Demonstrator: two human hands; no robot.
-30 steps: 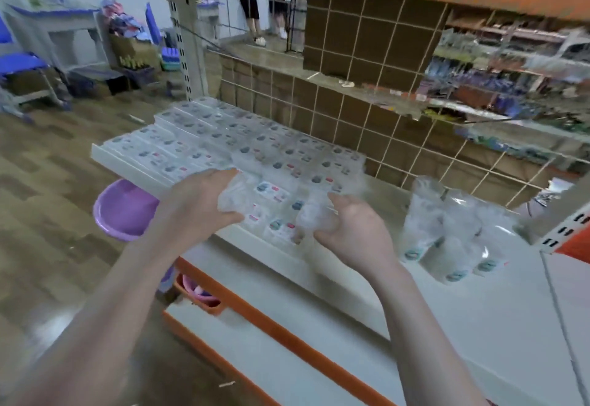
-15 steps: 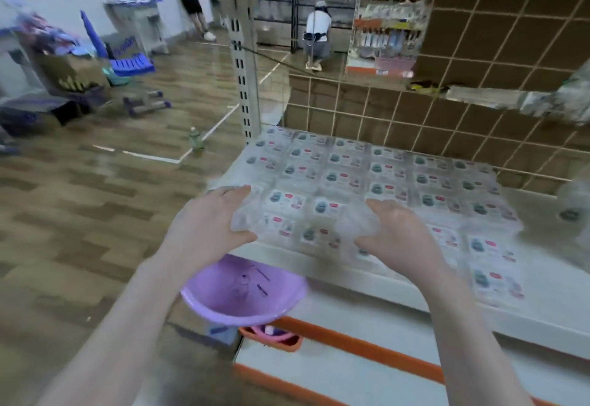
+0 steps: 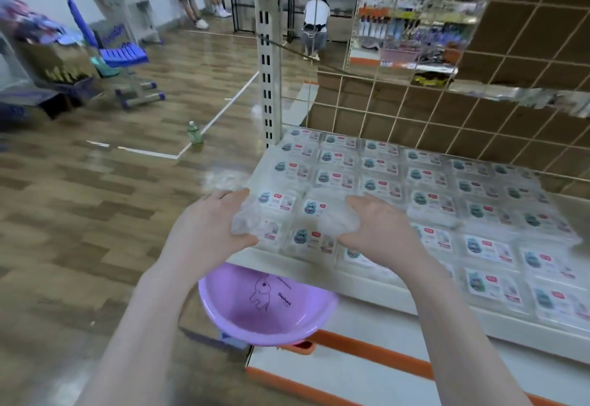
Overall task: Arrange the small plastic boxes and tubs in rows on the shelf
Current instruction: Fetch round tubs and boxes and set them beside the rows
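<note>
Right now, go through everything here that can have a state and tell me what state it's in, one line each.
Left hand: grips the left edge of a block of clear boxes.
Right hand: grips the same block further right.
Clear plastic boxes: lids on, lying flat in rows on the shelf.
Shelf: partly filled.
Purple basin: upright below the shelf edge.
Green bottle: standing upright on the floor.

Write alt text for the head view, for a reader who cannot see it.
Both hands, left hand and right hand, grip crinkled clear plastic wrap over the front left corner of a white shelf covered in rows of small labelled plastic boxes. A purple basin sits below the shelf edge.
</note>
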